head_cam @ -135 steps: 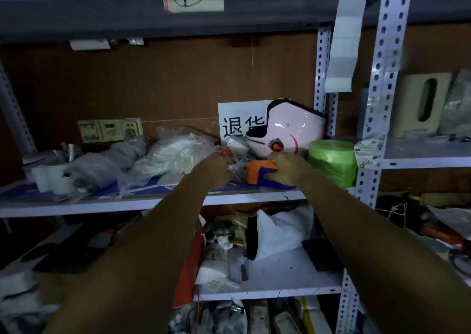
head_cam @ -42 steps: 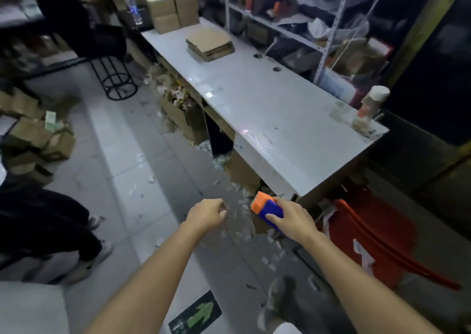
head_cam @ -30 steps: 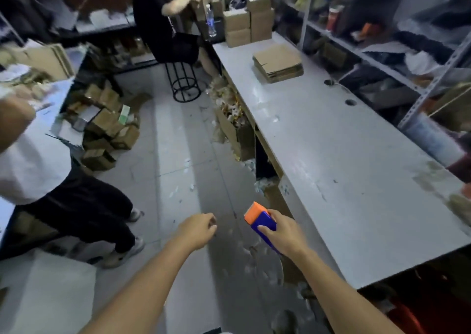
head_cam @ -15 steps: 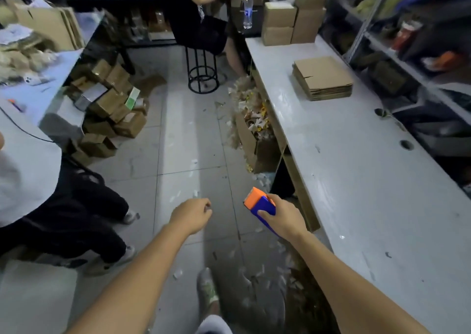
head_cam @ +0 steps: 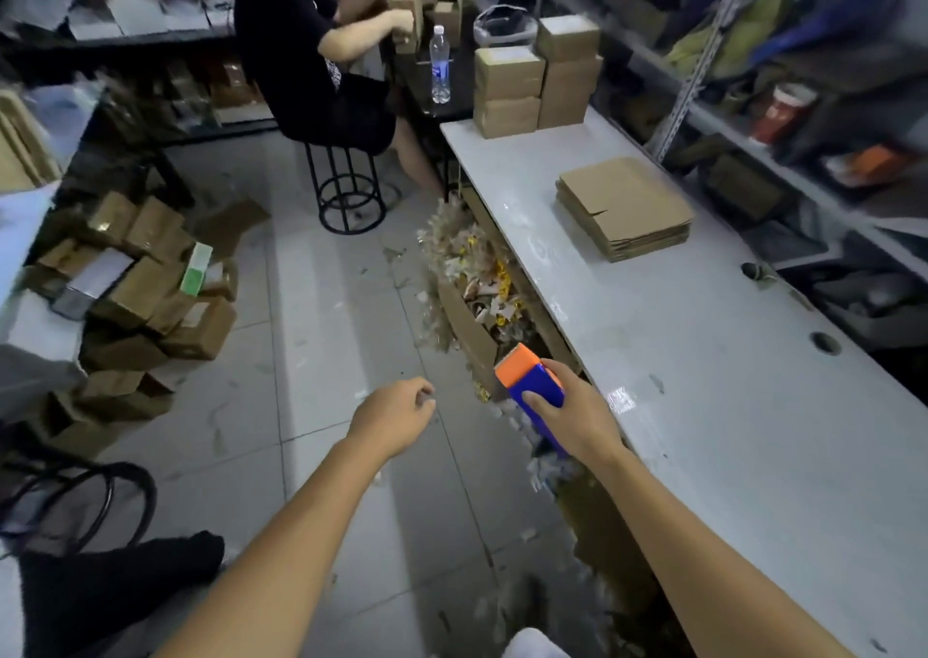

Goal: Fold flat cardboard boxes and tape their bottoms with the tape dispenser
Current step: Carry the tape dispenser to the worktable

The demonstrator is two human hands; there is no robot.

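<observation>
The right hand (head_cam: 577, 416) holds a blue plastic tape dispenser with an orange end (head_cam: 527, 381) in the air, just off the near long edge of the long white desk (head_cam: 728, 406). Its grip is clamped on the dispenser's blue body, thumb across the near face and fingers wrapped behind, with the orange end pointing up and away from the person. The left hand (head_cam: 396, 416) hangs beside it over the pale tiled floor (head_cam: 326, 306), apart from the dispenser. Its grip is slack, the fingers loosely curled and holding nothing. Farther along the desk, towards its back edge, a stack of flat brown cardboard boxes (head_cam: 625, 208) lies well apart from both hands. At the desk's far end stand folded brown cardboard boxes piled in two short columns (head_cam: 537, 79), touching one another. Just beyond them a clear plastic water bottle with a blue label (head_cam: 440, 64) stands upright on a darker surface. There a seated person in a black shirt (head_cam: 296, 54) handles a small brown box, sitting on a black metal stool (head_cam: 349, 190). Under the desk's near edge an open cardboard carton overflowing with paper scraps (head_cam: 467, 326) leans out onto the floor, and scraps are scattered around it. On the left a heap of small brown cardboard boxes (head_cam: 145, 295) lies on the floor. Grey metal shelving crowded with goods (head_cam: 703, 54) runs along behind the desk on the right.
</observation>
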